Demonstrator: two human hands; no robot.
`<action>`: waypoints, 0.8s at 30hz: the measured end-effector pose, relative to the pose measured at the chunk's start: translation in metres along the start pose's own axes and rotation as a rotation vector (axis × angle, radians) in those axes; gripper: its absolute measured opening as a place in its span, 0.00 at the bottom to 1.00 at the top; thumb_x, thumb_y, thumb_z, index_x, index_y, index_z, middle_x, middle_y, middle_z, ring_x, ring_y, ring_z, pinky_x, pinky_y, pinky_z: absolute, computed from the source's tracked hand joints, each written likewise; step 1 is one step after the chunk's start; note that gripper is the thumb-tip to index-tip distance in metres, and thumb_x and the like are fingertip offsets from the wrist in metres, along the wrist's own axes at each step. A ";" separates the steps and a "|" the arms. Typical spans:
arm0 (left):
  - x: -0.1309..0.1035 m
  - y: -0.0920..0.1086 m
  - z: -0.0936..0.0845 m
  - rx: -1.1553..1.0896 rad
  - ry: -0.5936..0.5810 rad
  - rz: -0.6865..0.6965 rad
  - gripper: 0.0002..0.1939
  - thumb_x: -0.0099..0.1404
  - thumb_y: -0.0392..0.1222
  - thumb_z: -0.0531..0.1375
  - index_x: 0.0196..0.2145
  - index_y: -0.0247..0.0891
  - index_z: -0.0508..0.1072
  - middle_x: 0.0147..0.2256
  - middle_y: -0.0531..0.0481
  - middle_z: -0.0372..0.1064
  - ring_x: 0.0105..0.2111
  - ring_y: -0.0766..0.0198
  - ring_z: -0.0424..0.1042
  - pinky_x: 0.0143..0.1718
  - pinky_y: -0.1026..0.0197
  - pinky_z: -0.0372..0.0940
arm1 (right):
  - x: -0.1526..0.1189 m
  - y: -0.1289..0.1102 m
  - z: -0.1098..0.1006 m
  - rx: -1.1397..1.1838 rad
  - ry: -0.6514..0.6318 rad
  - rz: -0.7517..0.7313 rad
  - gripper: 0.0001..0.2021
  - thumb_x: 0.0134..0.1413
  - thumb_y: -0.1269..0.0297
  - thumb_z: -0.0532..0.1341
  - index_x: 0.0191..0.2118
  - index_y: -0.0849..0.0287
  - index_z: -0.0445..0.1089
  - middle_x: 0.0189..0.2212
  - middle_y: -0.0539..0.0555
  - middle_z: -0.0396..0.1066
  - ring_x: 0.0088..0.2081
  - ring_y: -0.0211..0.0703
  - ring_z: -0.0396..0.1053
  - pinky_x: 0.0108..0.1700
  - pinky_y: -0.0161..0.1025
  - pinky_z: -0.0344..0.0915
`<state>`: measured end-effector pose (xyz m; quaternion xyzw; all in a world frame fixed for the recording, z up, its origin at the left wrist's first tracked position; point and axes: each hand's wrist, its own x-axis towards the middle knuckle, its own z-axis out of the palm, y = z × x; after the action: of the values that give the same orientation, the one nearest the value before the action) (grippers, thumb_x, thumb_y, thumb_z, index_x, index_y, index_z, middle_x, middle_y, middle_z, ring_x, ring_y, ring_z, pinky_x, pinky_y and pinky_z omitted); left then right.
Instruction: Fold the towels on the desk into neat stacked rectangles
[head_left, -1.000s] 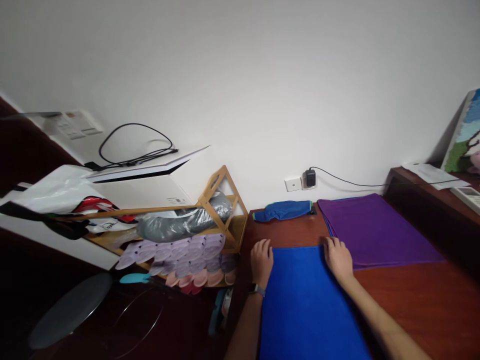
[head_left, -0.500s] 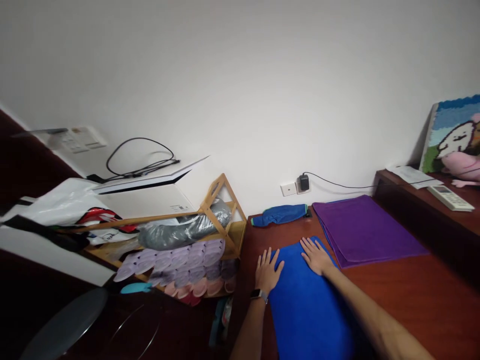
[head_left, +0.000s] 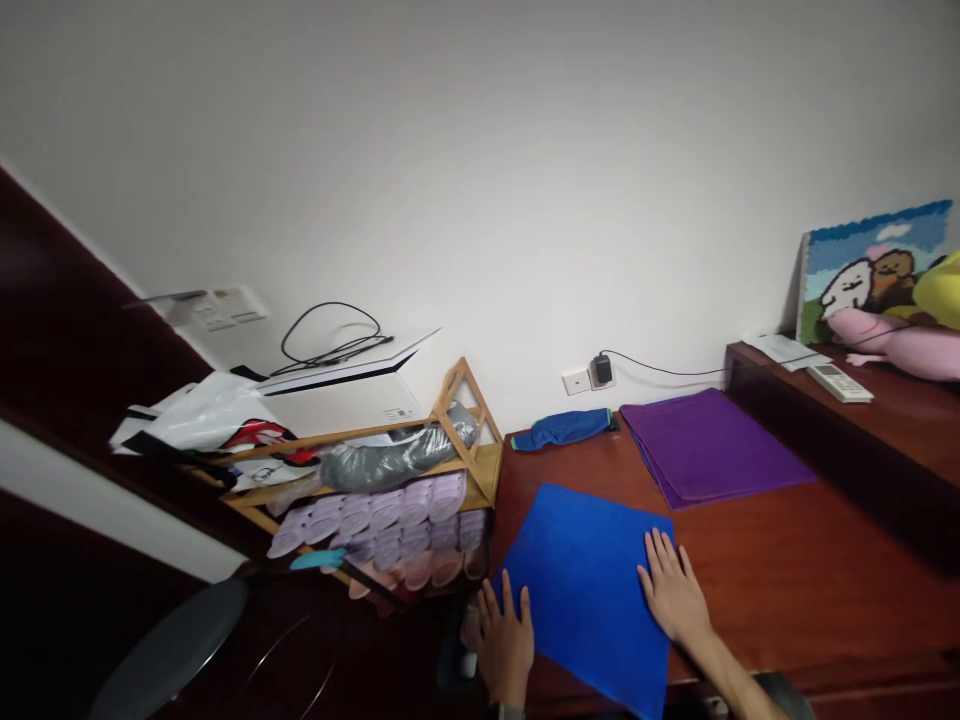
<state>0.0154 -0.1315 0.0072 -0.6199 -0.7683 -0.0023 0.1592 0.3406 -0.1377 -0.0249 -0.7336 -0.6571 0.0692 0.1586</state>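
A blue cloth (head_left: pixel 585 590) lies flat on the reddish-brown wooden table, turned at an angle with one corner near the front edge. My left hand (head_left: pixel 506 640) is at its left side, fingers stretched out, the fingertips by the cloth's left edge. On the right edge of the cloth rests my right hand (head_left: pixel 675 588), palm down with the fingers extended. Neither hand grips anything. Behind and to the right lies a folded purple cloth (head_left: pixel 709 450), a little blue showing at its back edge. A rolled blue item with green trim (head_left: pixel 562 428) sits against the wall.
Left of the table stands a wooden rack (head_left: pixel 480 450) holding lilac and pink shoe-like items (head_left: pixel 390 510) and a plastic-wrapped grey bundle (head_left: pixel 390 455). A black charger (head_left: pixel 602 368) is plugged into the wall. A remote (head_left: pixel 840 382) lies on the raised ledge at right.
The blue cloth has turned, its far edge now slanting down to the right. Both hands have come nearer, my right hand moving to the cloth's right edge. The view has shifted right.
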 end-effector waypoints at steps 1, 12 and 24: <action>-0.011 -0.001 -0.001 0.000 0.004 -0.007 0.33 0.75 0.55 0.44 0.72 0.38 0.59 0.69 0.34 0.58 0.69 0.42 0.59 0.66 0.37 0.56 | 0.013 0.007 -0.008 0.005 -0.028 -0.045 0.36 0.70 0.48 0.39 0.75 0.64 0.50 0.75 0.60 0.46 0.76 0.54 0.41 0.75 0.58 0.37; -0.042 0.015 -0.021 -0.209 0.016 0.083 0.31 0.76 0.52 0.44 0.66 0.34 0.68 0.69 0.37 0.58 0.70 0.46 0.57 0.68 0.42 0.58 | 0.092 0.007 -0.036 0.039 -0.145 -0.113 0.36 0.70 0.51 0.37 0.76 0.67 0.43 0.76 0.58 0.40 0.76 0.47 0.36 0.75 0.50 0.37; -0.001 0.046 -0.036 -0.342 -0.121 0.345 0.30 0.78 0.55 0.47 0.73 0.53 0.52 0.74 0.49 0.45 0.73 0.48 0.48 0.71 0.38 0.51 | 0.108 -0.004 -0.031 -0.061 -0.189 -0.034 0.35 0.68 0.57 0.40 0.75 0.70 0.44 0.76 0.59 0.39 0.76 0.48 0.35 0.75 0.51 0.31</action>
<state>0.0677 -0.1293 0.0321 -0.7587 -0.6478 -0.0681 0.0039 0.3603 -0.0350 0.0167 -0.7172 -0.6832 0.1155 0.0746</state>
